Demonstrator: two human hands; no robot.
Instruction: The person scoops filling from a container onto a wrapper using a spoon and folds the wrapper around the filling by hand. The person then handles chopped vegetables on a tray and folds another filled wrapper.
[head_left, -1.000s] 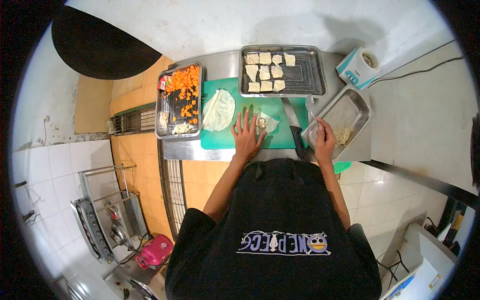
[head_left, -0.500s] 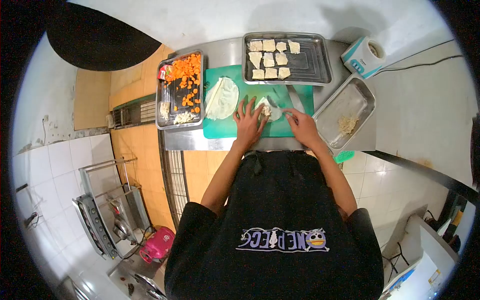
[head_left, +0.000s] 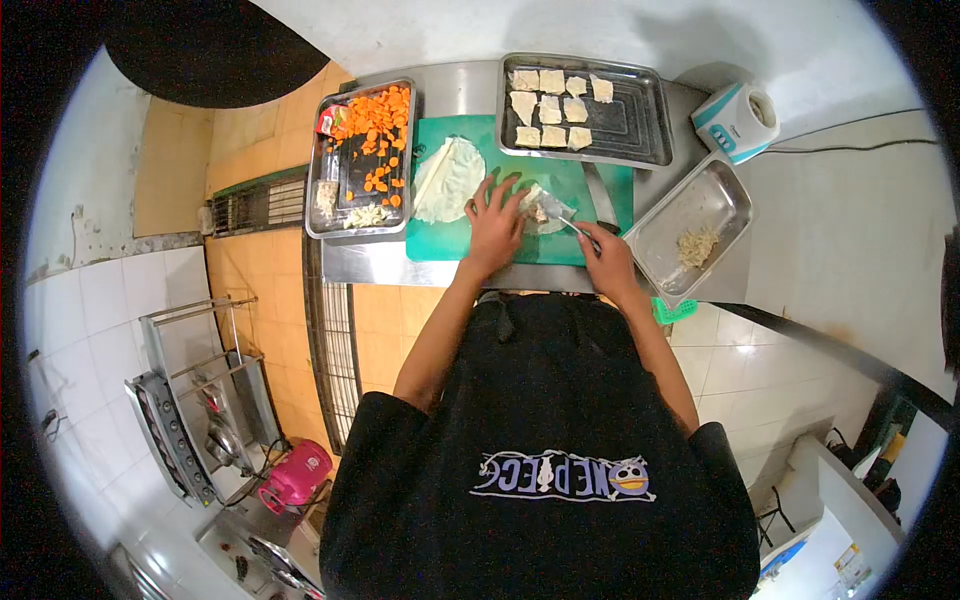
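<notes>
On the green cutting board [head_left: 455, 250], a small thin wrapper sheet [head_left: 535, 195] lies with some pale filling on it. My left hand [head_left: 493, 225] rests with fingers spread, its fingertips at the wrapper's left edge. My right hand [head_left: 607, 255] is closed around the handle of a metal spoon [head_left: 560, 214], whose tip reaches down to the filling. Left of my left hand is a stack of larger round wrappers [head_left: 450, 180], one edge folded over. A knife [head_left: 598, 192] lies on the board beyond my right hand.
At left, a metal tray [head_left: 320, 200] holds chopped orange carrots and pale pieces. Behind the board, another tray [head_left: 630, 110] carries several pale square pieces. On the right stand a deep metal pan [head_left: 715, 200] with shredded filling and a white-and-teal tissue roll pack [head_left: 735, 122].
The spoon has shifted, its tip now lower and pointing left across the filling. My left hand stays beside the wrapper. The whole view has tilted slightly.
</notes>
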